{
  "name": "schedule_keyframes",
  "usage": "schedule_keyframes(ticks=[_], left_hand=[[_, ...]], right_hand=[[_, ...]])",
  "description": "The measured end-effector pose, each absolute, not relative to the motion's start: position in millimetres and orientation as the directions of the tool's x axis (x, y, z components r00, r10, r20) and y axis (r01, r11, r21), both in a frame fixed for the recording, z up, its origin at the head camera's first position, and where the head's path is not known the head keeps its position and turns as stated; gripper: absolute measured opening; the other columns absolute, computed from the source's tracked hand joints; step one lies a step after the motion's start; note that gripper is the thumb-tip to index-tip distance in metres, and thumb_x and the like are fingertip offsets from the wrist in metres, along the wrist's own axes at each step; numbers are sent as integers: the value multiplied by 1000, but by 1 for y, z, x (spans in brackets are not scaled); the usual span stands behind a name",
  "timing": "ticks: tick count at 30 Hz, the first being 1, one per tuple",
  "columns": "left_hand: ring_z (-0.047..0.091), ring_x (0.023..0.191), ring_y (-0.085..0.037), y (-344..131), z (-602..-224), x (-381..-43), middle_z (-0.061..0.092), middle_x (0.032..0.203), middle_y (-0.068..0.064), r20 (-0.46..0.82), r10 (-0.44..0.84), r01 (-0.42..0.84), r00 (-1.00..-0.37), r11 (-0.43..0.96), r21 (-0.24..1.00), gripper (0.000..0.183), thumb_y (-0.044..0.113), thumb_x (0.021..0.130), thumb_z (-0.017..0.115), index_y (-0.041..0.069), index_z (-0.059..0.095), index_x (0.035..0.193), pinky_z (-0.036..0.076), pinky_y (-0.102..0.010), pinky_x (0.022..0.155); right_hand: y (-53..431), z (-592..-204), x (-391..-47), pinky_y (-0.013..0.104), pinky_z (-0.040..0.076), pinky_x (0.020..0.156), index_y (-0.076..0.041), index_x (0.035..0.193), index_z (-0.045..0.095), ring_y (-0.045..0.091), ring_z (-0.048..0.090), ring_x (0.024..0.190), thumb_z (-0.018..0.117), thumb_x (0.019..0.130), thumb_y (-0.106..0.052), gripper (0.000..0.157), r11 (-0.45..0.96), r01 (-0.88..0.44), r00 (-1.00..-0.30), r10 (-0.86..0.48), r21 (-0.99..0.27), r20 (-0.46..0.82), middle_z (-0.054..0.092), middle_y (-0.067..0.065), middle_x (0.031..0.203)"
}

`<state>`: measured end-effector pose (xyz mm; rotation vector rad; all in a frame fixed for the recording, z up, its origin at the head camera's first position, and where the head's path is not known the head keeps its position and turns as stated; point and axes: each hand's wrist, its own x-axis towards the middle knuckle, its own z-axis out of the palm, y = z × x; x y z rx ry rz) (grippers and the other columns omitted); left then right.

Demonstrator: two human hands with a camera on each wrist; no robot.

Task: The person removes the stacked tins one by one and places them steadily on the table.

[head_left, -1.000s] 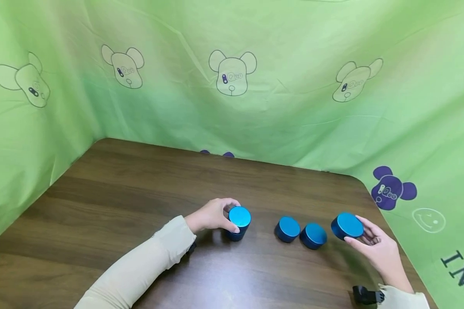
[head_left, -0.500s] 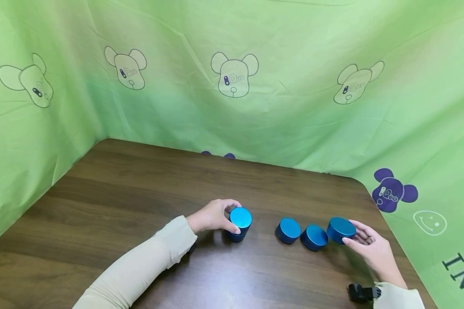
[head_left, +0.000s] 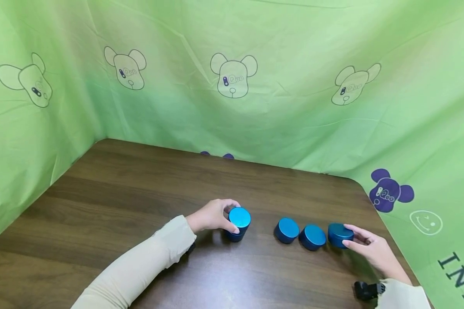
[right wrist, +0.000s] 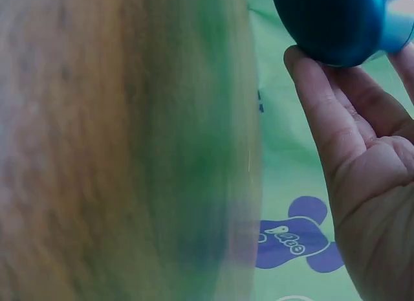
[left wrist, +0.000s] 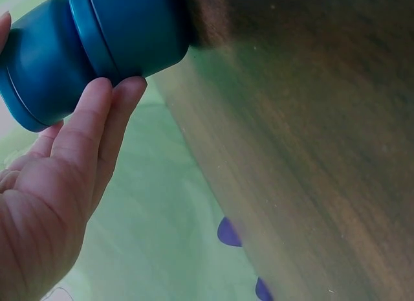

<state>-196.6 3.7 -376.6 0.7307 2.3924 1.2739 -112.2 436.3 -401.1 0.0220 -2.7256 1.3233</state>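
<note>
In the head view two blue round tins are stacked, the upper tin point(head_left: 239, 217) on the lower tin point(head_left: 235, 237). My left hand point(head_left: 215, 214) grips the stack from the left, thumb in front and fingers behind. In the left wrist view its fingertips lie near the seam between the upper tin point(left wrist: 45, 68) and the lower tin point(left wrist: 139, 29). My right hand point(head_left: 373, 251) holds another blue tin point(head_left: 340, 235) by its right side, close over the table at the right end of a row. Two more blue tins, one point(head_left: 287, 230) and its neighbour point(head_left: 312, 237), stand left of it.
The brown wooden table point(head_left: 139, 184) spreads out on all sides of the tins. A green printed cloth point(head_left: 170, 111) hangs behind it and along both sides. A black wrist device point(head_left: 367, 290) sits at the right sleeve.
My right hand has brought its tin left and down, nearer the row and the table, and the tin now sits more level. My left hand stays on the stack.
</note>
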Motion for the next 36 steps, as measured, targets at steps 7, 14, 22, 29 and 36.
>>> schedule_keyframes(ticks=[7, 14, 22, 29, 36], left_hand=[[59, 97, -21, 4, -377, -197, 64, 105, -7, -59, 578, 283, -814, 484, 828, 57, 14, 71, 85, 4, 60, 122, 49, -32, 81], [62, 93, -18, 4, -376, -197, 68, 105, -7, -61, 607, 300, -792, 475, 827, 56, 12, 73, 84, 4, 61, 123, 50, -27, 81], [62, 94, -18, 4, -377, -197, 68, 107, -8, -49, 613, 320, -788, 477, 819, 56, 12, 73, 84, 4, 61, 124, 50, -28, 82], [63, 96, -19, 4, -375, -198, 67, 113, -9, -68, 613, 297, -787, 474, 829, 57, 13, 74, 83, 4, 61, 126, 50, -29, 84], [62, 92, -17, 4, -374, -198, 67, 112, -8, -67, 620, 310, -782, 480, 821, 56, 12, 74, 83, 3, 61, 125, 50, -27, 82]], right_hand=[[436, -397, -116, 13, 48, 71, 5, 116, 62, -13, 54, 85, 74, 83, -9, 38, 643, 22, -999, 40, -765, 5, 61, -21, 99], [439, -404, -119, 17, 50, 71, 10, 116, 58, -10, 55, 86, 75, 82, -7, 41, 634, 63, -998, 32, -771, -56, 65, 9, 109], [437, -401, -121, 19, 51, 71, 14, 119, 52, -10, 54, 85, 75, 82, -10, 50, 662, 80, -996, 26, -745, -83, 61, 23, 115], [437, -396, -120, 19, 49, 72, 15, 130, 41, -9, 51, 87, 74, 83, -12, 63, 718, 50, -995, -24, -694, -97, 49, 35, 125], [437, -391, -120, 19, 47, 73, 14, 134, 40, 43, 54, 108, 74, 84, -17, 68, 781, 46, -988, -57, -622, -145, 44, 38, 130]])
